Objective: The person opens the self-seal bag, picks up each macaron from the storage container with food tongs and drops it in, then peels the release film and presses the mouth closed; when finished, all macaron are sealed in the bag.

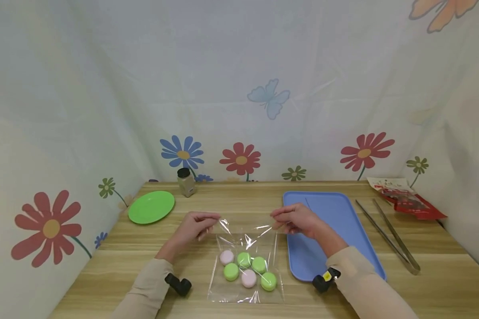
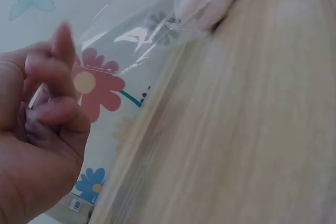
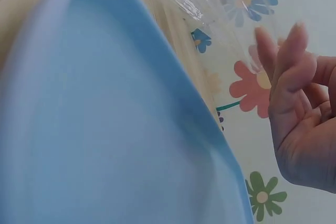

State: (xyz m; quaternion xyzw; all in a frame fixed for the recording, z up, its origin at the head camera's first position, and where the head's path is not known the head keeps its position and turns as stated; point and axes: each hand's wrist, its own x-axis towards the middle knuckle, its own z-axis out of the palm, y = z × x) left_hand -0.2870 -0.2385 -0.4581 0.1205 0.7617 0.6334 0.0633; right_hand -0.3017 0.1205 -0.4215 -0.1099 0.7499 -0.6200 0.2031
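Observation:
A clear plastic bag [image 1: 247,241] with several macarons in it, pink [image 1: 249,278] and green [image 1: 268,281], is in the middle of the head view. My left hand [image 1: 195,225] pinches the bag's top left corner between thumb and fingers. At the top right corner my right hand [image 1: 297,218] pinches the film, above the left edge of the blue tray [image 1: 327,248]. In the left wrist view the shiny film runs from the left hand [image 2: 47,98] to the upper right. The right hand [image 3: 302,108] has curled fingers at the film's end in the right wrist view.
A green plate [image 1: 151,207] and a black-capped jar [image 1: 186,182] stand at the back left. Metal tongs [image 1: 391,237] lie right of the tray, with a red and white packet [image 1: 411,199] behind them. A flowered curtain [image 1: 223,88] hangs behind the wooden table [image 1: 231,195].

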